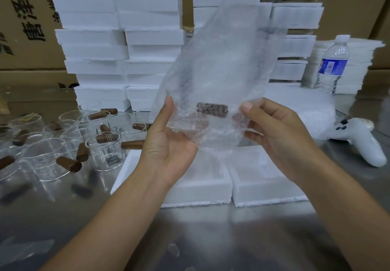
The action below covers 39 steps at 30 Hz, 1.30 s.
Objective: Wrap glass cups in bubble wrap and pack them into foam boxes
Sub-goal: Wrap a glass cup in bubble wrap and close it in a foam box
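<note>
Fingers [253,134] of our left hand [168,144] and right hand [274,127] pinch the bubble wrap [221,59] low, its length rising above the foam box [190,194].

Head-worn wide-angle view, facing forward and down across a steel table [211,239], left hand [168,146] and right hand [276,131] close beneath the lens, bubble wrap [221,70] mid-frame, stacked foam boxes [95,38] behind.

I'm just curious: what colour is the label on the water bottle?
Blue; the label on the bottle shows clearest in the head view, far right.
</note>
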Available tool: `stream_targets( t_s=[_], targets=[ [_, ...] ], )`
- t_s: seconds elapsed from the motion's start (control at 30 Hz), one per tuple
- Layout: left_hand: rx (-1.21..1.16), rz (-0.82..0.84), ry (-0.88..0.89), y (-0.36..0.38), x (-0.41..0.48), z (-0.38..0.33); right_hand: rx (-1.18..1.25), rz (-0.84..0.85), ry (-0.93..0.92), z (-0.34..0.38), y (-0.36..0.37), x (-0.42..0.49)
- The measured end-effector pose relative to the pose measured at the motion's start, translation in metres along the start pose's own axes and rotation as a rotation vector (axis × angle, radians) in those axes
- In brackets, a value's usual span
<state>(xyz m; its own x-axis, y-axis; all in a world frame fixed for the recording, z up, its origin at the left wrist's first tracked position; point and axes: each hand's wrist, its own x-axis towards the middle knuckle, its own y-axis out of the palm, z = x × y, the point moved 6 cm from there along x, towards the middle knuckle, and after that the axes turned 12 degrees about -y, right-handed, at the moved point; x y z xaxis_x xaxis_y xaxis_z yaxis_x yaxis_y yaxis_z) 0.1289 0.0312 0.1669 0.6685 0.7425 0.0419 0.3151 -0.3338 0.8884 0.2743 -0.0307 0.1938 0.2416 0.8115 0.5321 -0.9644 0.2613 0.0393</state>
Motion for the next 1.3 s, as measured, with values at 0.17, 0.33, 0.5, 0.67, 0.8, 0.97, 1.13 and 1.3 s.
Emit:
stream_targets(
  t_s=[0.17,0.33,0.5,0.67,0.8,0.97,1.13,1.3],
  targets=[
    [0.091,-0.060,-0.024,0.000,0.000,0.005,0.096,-0.051,-0.073,0.008,-0.004,0.003],
    [0.336,-0.056,-0.006,0.000,0.002,0.007,0.203,-0.187,-0.111,0.012,-0.015,0.005],
    [0.705,-0.029,0.079,0.009,-0.001,0.006,0.163,-0.359,-0.090,0.006,-0.026,0.006],
    [1.038,-0.010,0.161,0.018,-0.007,0.003,0.124,-0.397,-0.124,0.007,-0.030,0.005],
    [1.234,0.017,0.150,0.020,-0.012,0.008,0.049,-0.343,-0.142,0.008,-0.027,0.005],
    [1.121,-0.040,0.193,0.015,-0.010,0.004,0.148,-0.212,-0.031,0.006,-0.020,0.006],
    [0.929,-0.134,0.284,0.008,-0.007,-0.012,0.016,-0.066,-0.003,0.004,-0.009,0.003],
    [1.023,-0.177,0.317,0.005,-0.008,-0.016,-0.124,-0.099,-0.042,0.003,-0.010,0.001]
  ],
)
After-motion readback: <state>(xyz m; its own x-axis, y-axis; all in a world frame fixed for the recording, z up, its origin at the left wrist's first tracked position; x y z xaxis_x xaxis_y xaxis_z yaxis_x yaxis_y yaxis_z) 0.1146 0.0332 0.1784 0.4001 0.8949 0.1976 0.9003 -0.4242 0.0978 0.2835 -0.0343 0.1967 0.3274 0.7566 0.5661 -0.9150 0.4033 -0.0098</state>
